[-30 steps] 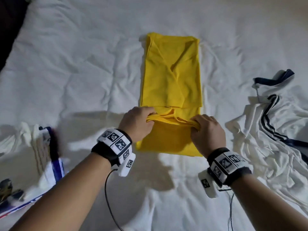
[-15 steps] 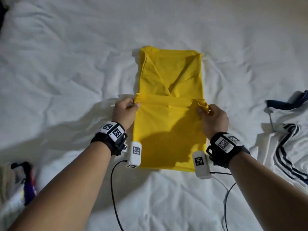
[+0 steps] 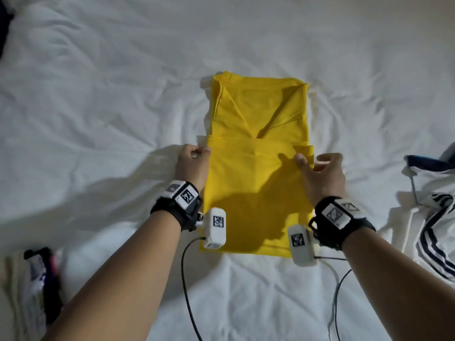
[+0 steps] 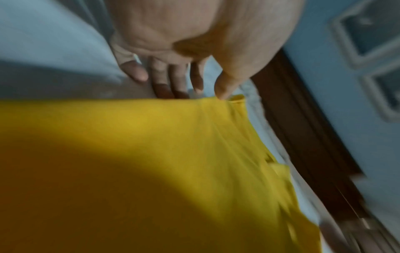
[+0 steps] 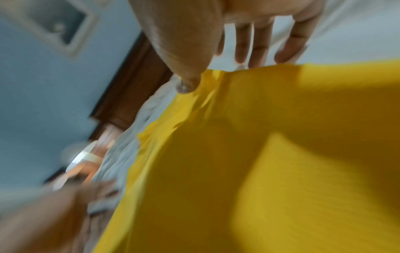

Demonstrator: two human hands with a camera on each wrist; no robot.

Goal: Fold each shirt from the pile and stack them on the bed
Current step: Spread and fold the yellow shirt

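From the head view, carry the lower hem of the yellow shirt (image 3: 258, 183), flat on the bed (image 3: 110, 107), up to the collar with left hand (image 3: 193, 163) and right hand (image 3: 322, 173) level; from the wrist views, keep each thumb-and-finger grip pinched on its corner.

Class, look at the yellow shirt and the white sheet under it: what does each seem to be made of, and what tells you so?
Yellow shirt: soft matte knit, probably cotton or a blend; it folds limply with no shine. Sheet: thin matte woven fabric, likely cotton; it shows fine rumpled creases.
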